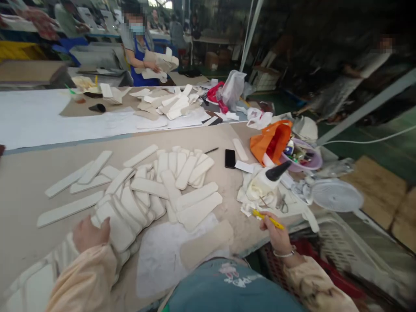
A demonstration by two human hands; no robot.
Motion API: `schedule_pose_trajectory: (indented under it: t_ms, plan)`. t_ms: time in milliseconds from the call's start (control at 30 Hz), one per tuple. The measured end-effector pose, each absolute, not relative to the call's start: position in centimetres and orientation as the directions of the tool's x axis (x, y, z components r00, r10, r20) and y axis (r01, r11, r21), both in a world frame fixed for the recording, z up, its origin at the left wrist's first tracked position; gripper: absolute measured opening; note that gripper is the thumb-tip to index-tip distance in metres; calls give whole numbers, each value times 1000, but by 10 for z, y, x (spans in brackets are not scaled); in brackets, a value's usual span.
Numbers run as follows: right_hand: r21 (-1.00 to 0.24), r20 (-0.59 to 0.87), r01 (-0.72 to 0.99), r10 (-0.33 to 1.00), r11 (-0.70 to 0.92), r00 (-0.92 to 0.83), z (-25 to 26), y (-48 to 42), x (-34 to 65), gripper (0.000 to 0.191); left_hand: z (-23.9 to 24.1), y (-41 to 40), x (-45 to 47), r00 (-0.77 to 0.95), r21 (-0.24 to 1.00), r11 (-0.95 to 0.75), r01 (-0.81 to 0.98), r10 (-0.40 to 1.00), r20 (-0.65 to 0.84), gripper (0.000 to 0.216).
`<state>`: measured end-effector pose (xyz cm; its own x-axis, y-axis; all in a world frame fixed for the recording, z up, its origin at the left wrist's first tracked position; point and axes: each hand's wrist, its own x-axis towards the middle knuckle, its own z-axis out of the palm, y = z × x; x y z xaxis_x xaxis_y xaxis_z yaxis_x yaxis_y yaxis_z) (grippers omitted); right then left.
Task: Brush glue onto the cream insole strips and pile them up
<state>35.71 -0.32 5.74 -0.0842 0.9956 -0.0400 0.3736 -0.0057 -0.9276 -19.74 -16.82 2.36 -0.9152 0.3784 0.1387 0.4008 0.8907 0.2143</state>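
My left hand [91, 234] rests at the edge of overlapping white strip-shaped pads [118, 223], thumb apart from the fingers. Another row of pads [35, 279] runs down to its left. My right hand [276, 234] is closed around a yellow-handled brush [268, 219], whose tip points left over a whitish, smeared patch [247, 209] on the table. Just beyond it sits a glue-smeared white container [262, 187] with a black cone [278, 170]. One beige pad [208, 243] lies on white paper [162, 260] in front of me.
A black phone [230, 158], scissors [283, 204], an orange bag [271, 141], a purple basin [308, 162] and a white fan [337, 195] are on the right. Across the table, a masked person [139, 47] in a blue apron holds pads. A plastic crate [344, 247] stands below right.
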Motion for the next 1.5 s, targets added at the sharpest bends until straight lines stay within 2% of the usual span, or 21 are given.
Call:
schedule_pose_trajectory:
  t_ms: [33,133,167,233,400,600,733,933,1200,1500]
  plan:
    - [-923,-24,384,999,-6,-41,60,1,366,39,14,-171,-181,-877,219,849,480,465,121,52]
    - [-911,-10,411,998,-35,62,65,13,391,42,-16,-184,-110,-590,368,543,755,807,19,46]
    - [-903,-12,427,997,-44,77,66,16,398,44,-25,-190,-82,-489,412,451,792,872,-13,44]
    - [-875,-17,481,998,-47,67,66,23,407,46,-40,-202,-29,-400,486,376,789,914,-59,45]
    - [-776,8,631,1000,-1,12,60,43,415,50,-58,-223,46,-338,506,409,759,912,-231,53]
    - [-669,51,733,991,123,-120,47,83,414,50,-61,-229,55,-339,430,422,798,905,-257,67]
    - [-610,-10,781,985,131,-173,36,107,410,44,-58,-226,58,-351,404,437,804,896,-272,68]
    - [-613,-80,782,975,116,-208,31,121,403,39,-44,-217,64,-387,388,493,779,864,-322,69]
    - [-658,-75,747,980,89,-184,38,119,417,46,-39,-213,69,-414,346,527,776,840,-352,74]
    - [-710,-82,699,976,84,-200,30,115,419,49,-34,-208,68,-393,355,520,777,841,-372,67]
